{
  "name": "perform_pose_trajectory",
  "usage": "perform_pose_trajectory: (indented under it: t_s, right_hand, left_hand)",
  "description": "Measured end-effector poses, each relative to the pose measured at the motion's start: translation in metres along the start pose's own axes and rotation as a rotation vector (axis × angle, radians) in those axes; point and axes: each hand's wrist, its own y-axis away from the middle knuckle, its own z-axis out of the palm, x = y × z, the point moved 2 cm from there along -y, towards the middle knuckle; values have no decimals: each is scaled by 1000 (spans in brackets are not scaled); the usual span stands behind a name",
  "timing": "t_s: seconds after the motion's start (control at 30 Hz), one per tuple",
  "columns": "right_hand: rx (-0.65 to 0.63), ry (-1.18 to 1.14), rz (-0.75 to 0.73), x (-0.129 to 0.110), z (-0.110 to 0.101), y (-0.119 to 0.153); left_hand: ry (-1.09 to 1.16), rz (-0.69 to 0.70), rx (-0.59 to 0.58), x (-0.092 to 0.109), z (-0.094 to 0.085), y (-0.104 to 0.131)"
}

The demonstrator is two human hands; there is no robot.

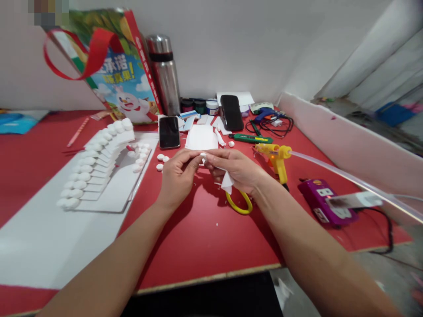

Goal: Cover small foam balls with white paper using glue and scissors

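Over the middle of the red table, my left hand is closed, its thumb and forefinger pinching a small white piece. My right hand meets it fingertip to fingertip, closed on the same piece. A white scrap that looks like paper or tissue hangs from under the right fingers. Below that hand lies a yellow loop, partly covered. Several small rounded white lumps sit beside my left hand. On the left stands a curved, stepped white model edged with similar lumps.
A yellow glue gun with a clear stick lies right, near a purple box with a cable. Behind my hands are white sheets, a phone, a black case and a green cutter. A steel flask and gift bag stand behind.
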Motion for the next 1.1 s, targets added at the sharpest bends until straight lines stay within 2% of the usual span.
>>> perform_pose_trajectory:
  t_s: [0.2, 0.33, 0.5, 0.63, 0.77, 1.1]
  right_hand:
    - [214, 282, -163, 2, -1, -4]
    - [309, 474, -318, 4, 1, -4]
    - [442, 707, -519, 13, 8, 1]
    - [392, 679, -544, 16, 13, 3]
    - [357, 584, -548, 12, 15, 6]
    - [324, 586, -584, 10, 5, 1]
  left_hand:
    - [23, -86, 34, -3, 0, 0]
    - [45, -111, 54, -4, 3, 2]
    - [-21, -30, 122, -1, 7, 6]
    - [-159, 125, 181, 2, 7, 7]
    - [-253, 248, 164, 6, 6, 8]
    - [-308, 421, 113, 3, 3, 7]
